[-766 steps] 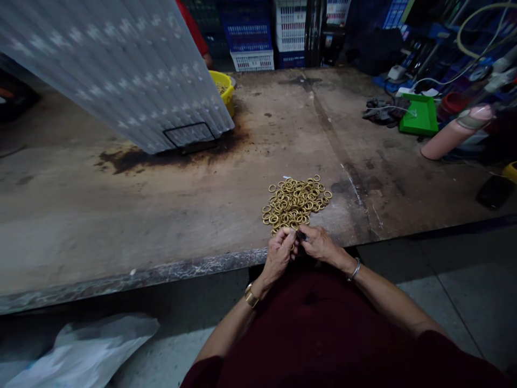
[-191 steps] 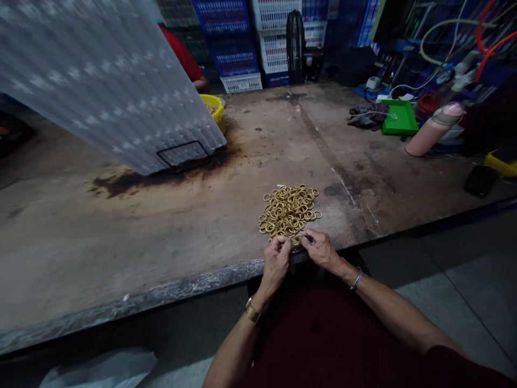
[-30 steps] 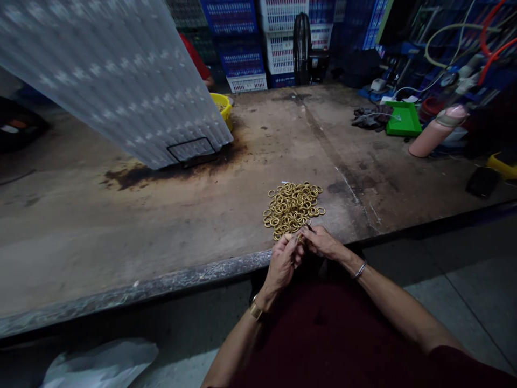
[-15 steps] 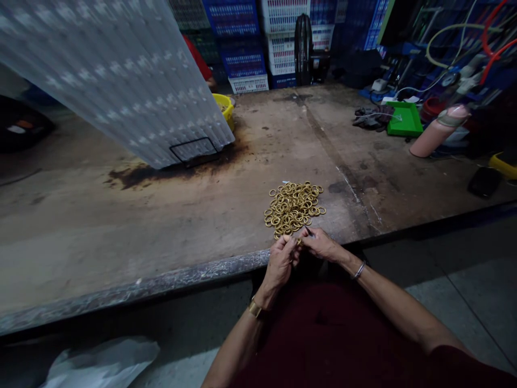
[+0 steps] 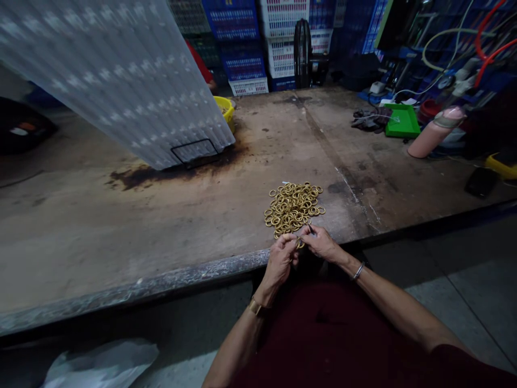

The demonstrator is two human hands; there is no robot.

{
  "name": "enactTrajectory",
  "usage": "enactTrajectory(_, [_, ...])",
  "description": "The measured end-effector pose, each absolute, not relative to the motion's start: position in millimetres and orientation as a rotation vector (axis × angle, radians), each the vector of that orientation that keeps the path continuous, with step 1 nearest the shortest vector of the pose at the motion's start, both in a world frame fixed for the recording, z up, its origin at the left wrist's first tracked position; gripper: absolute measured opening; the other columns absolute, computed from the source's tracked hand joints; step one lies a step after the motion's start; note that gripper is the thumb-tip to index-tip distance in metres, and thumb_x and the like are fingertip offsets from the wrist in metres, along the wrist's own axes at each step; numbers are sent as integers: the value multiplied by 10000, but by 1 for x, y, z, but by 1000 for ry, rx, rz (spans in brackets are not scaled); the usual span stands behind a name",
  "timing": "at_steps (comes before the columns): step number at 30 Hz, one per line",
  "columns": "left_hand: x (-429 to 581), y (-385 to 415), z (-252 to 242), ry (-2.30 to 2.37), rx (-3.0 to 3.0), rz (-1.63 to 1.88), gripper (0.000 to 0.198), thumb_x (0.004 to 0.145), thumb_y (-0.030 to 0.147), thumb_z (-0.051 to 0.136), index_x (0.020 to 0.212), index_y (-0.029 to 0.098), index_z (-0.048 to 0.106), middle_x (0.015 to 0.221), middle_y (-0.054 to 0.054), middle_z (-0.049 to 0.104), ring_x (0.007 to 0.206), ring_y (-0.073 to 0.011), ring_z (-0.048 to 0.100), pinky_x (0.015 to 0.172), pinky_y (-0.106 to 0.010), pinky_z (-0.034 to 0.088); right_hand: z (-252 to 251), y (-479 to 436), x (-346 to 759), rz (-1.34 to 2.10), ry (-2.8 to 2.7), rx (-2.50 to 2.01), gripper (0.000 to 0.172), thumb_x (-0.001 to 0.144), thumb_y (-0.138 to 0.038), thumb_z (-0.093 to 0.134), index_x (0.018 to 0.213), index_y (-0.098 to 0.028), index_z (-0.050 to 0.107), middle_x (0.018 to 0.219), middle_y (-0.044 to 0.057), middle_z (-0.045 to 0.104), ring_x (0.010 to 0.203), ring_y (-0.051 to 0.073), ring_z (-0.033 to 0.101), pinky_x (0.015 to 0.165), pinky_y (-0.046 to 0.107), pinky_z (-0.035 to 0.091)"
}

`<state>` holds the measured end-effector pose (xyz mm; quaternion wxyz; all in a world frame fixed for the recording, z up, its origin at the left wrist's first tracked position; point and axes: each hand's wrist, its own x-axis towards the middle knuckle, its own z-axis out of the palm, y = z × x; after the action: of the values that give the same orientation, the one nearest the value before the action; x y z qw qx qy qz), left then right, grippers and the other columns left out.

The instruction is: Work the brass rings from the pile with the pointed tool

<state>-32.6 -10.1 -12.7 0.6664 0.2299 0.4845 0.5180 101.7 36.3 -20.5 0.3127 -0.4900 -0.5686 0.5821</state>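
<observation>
At the table's near edge my left hand (image 5: 281, 261) is closed, pinching a brass-coloured ring (image 5: 300, 244) between thumb and fingers. Opposite it, my right hand (image 5: 322, 244) is closed around a small dark tool with a pointed end (image 5: 311, 229) sticking up past the fingers; its kind cannot be made out. The fingertips of both hands meet at the ring and partly cover it. Just beyond them lies a loose heap of similar brass rings (image 5: 293, 206).
The worn wooden table (image 5: 169, 226) carries a tall translucent ribbed stack (image 5: 133, 81) in a black wire stand (image 5: 194, 150). Behind it are a yellow basket (image 5: 226, 110) and a person's red sleeve (image 5: 200, 62). A green tray (image 5: 403, 120) and pink bottle (image 5: 434, 134) stand right.
The ring between my fingers has turned and shows more of its round shape. My right hand and its dark tool have shifted slightly. The heap looks the same.
</observation>
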Motion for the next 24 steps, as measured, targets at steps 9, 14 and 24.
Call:
enactTrajectory(9, [-32,-11,-17,1248,661,1231,391,615,452,741,778,162,537,538,80,475,409,-42,413,382,-158,336,-19,36,100,1559,-1509,-1314,178,731,-371,535,688,-206,482,474,-88,404,412,63,332,422,201,259])
enactTrajectory(14, [-34,-10,-21,1262,692,1243,391,632,467,724,781,157,539,543,75,485,415,-44,422,385,-159,348,-20,37,98,1570,-1554,-1310,208,744,-391,522,676,-197,487,495,-74,456,422,61,345,429,198,272])
enactTrajectory(24, [-35,-15,-28,1223,724,1232,396,690,489,686,867,166,541,586,72,501,423,-46,435,391,-159,361,-23,36,99,1500,-1623,-1298,182,739,-343,509,633,-200,472,485,-67,459,459,74,373,460,203,297])
